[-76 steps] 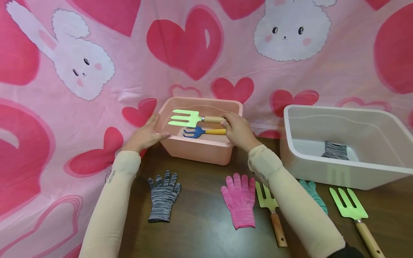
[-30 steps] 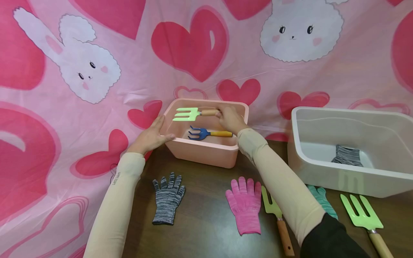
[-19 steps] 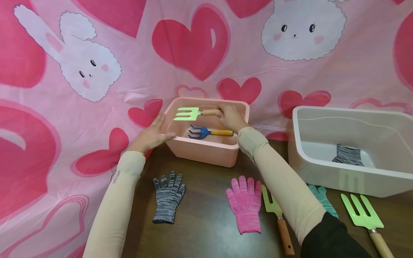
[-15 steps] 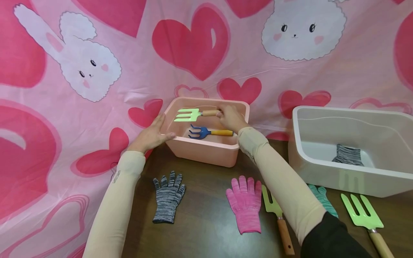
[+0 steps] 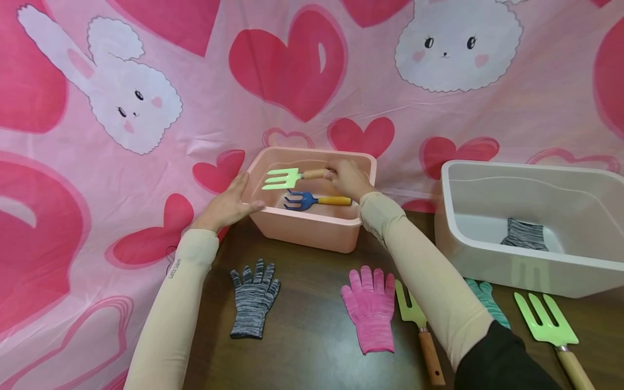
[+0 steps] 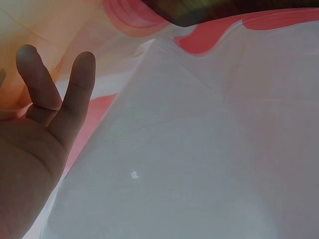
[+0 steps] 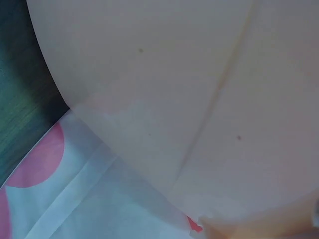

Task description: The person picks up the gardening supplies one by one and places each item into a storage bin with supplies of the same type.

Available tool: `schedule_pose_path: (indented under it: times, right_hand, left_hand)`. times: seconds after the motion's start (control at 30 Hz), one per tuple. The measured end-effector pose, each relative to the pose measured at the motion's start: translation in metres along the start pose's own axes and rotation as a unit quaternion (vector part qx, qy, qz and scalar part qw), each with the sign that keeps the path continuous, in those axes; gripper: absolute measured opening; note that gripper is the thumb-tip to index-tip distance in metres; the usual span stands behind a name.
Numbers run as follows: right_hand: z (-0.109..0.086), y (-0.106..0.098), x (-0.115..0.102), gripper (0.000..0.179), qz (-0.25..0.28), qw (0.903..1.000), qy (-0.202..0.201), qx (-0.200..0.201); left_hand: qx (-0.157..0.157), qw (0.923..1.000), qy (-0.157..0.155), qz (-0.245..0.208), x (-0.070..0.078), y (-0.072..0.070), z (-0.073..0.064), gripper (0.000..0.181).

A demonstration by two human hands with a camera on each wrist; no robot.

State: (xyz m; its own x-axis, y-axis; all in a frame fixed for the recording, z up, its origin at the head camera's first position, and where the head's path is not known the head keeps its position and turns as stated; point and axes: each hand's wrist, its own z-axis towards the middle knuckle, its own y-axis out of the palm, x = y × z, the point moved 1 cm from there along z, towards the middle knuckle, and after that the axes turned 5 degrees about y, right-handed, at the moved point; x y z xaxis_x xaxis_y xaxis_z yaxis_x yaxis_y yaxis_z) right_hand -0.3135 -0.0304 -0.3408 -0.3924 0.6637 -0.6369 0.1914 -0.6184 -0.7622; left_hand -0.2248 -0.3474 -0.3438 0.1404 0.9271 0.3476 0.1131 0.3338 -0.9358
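Note:
In the head view my right hand (image 5: pixel 347 177) is inside a pink bin (image 5: pixel 307 234) and grips the wooden handle of a light-green garden hand fork (image 5: pixel 287 178). Its tines point left. A blue hand cultivator (image 5: pixel 303 201) with a yellow handle lies in the bin, nearer the front wall. On the bin's left front corner rests my left hand (image 5: pixel 225 208), thumb along the front rim and fingers along the left side. The left wrist view shows two fairly straight fingers of the left hand (image 6: pixel 35 144). In the right wrist view the fork is not visible.
On the brown table lie a grey glove (image 5: pixel 253 300), a pink glove (image 5: pixel 370 311), a teal glove (image 5: pixel 489 303) partly behind the right arm, and two green forks (image 5: pixel 413 311), (image 5: pixel 548 322). A pale bin (image 5: pixel 536 271) on the right holds a grey glove (image 5: pixel 526 234). A heart-patterned cloth hangs behind.
The fork moved toward the back of the pink bin, leaving the cultivator more exposed. Over the last half second its tines have dipped slightly toward the front. My left hand stays at the bin's corner.

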Motion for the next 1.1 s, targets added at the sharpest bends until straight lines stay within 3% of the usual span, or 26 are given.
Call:
schedule_pose_path:
  times: [0.1, 0.3, 0.4, 0.53, 0.67, 0.73, 0.87, 0.9, 1.0, 1.1]
  right_hand:
    - [0.0, -0.001, -0.001, 0.035, -0.012, 0.9994, 0.011, -0.031]
    - [0.001, 0.0, 0.0, 0.1, -0.075, 0.9925, 0.016, -0.095]
    - [0.0, -0.001, 0.001, 0.108, -0.098, 0.9901, 0.007, -0.1]
    - [-0.001, -0.001, 0.001, 0.104, -0.089, 0.9922, -0.001, -0.087]
    - [-0.002, 0.0, 0.001, 0.094, -0.046, 0.9969, -0.003, -0.063]
    - [-0.004, 0.001, 0.0, 0.078, -0.027, 0.9987, -0.008, -0.042]
    - [-0.009, 0.0, -0.003, 0.028, -0.002, 0.9993, -0.03, 0.019]
    - [-0.011, -0.001, -0.003, 0.023, 0.007, 0.9986, -0.038, 0.037]
    - [-0.019, -0.004, -0.003, 0.028, 0.044, 0.9951, -0.049, 0.074]
    - [-0.03, -0.009, -0.004, 0.03, 0.072, 0.9921, -0.058, 0.085]
  left_hand:
    - [0.002, 1.0, 0.001, 0.003, 0.001, -0.002, 0.0, 0.109]
    - [0.003, 0.9999, -0.008, 0.006, 0.005, -0.003, 0.0, 0.11]
    - [0.003, 0.9999, -0.009, 0.005, 0.006, -0.003, -0.001, 0.11]
    - [0.002, 1.0, -0.008, 0.004, 0.006, -0.004, -0.002, 0.112]
    - [0.001, 0.9999, -0.011, 0.001, 0.007, -0.004, -0.003, 0.111]
    - [-0.002, 0.9999, -0.017, -0.001, 0.007, -0.003, -0.004, 0.112]
    - [-0.006, 0.9997, -0.022, -0.004, 0.007, -0.002, -0.005, 0.113]
    - [-0.006, 0.9997, -0.022, -0.002, 0.007, -0.001, -0.005, 0.113]
    - [-0.006, 0.9998, -0.02, -0.003, 0.006, 0.001, -0.005, 0.112]
    - [-0.003, 0.9998, -0.019, -0.002, 0.004, 0.002, -0.006, 0.111]
